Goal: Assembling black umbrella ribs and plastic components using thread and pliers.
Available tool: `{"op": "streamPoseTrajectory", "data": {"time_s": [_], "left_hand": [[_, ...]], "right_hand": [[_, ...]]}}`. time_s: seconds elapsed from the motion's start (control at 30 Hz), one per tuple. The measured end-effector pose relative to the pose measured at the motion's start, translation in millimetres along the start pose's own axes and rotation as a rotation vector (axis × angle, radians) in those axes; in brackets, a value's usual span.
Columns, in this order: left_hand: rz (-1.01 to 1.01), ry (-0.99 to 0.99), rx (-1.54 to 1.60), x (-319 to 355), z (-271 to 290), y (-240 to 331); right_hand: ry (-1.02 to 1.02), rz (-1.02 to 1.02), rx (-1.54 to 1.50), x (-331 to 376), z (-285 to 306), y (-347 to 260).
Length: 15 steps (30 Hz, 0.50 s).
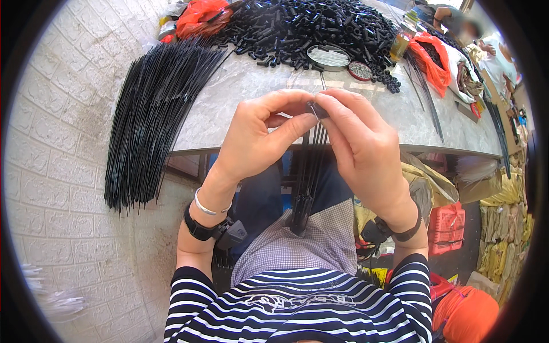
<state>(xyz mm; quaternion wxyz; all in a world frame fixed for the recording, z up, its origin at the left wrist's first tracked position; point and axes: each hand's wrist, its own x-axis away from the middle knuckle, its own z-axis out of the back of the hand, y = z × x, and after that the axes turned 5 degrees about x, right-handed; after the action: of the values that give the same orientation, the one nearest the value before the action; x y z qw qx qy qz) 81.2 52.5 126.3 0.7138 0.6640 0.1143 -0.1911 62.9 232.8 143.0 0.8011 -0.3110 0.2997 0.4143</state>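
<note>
My left hand point(257, 128) and my right hand point(366, 140) meet above the table's near edge, both with fingers pinched. Between their fingertips is a small black tube-like piece point(320, 110), with a thin silvery bit showing at its left end. The fingers cover most of it. Below my hands, a slim bundle of black rods point(309, 183) runs down over the table edge to the checked cloth point(331, 234) on my lap. Beyond my fingertips, a thin rod point(323, 81) lies toward a round dish point(329, 64) of silvery pins.
A heap of black tubular pieces point(309, 26) covers the back of the grey table point(257, 74). A large bundle of black rods point(151, 120) hangs over its left edge. A small red-rimmed dish point(367, 76) and an orange bag point(433, 68) stand right. People point(454, 20) are at the far right.
</note>
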Motion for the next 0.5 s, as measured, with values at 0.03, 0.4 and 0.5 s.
{"op": "streamPoseTrajectory", "data": {"time_s": [0.03,0.4,0.5], "left_hand": [[0.007,0.005,0.010,0,0,0],[-0.043,0.031,-0.006,5,-1,2],[-0.023,0.056,0.060,8,0,-3]], "right_hand": [[0.011,0.009,0.064,1,-2,0],[-0.009,0.090,0.297,1,-6,-10],[-0.003,0.048,0.232,-1,-7,-12]]}}
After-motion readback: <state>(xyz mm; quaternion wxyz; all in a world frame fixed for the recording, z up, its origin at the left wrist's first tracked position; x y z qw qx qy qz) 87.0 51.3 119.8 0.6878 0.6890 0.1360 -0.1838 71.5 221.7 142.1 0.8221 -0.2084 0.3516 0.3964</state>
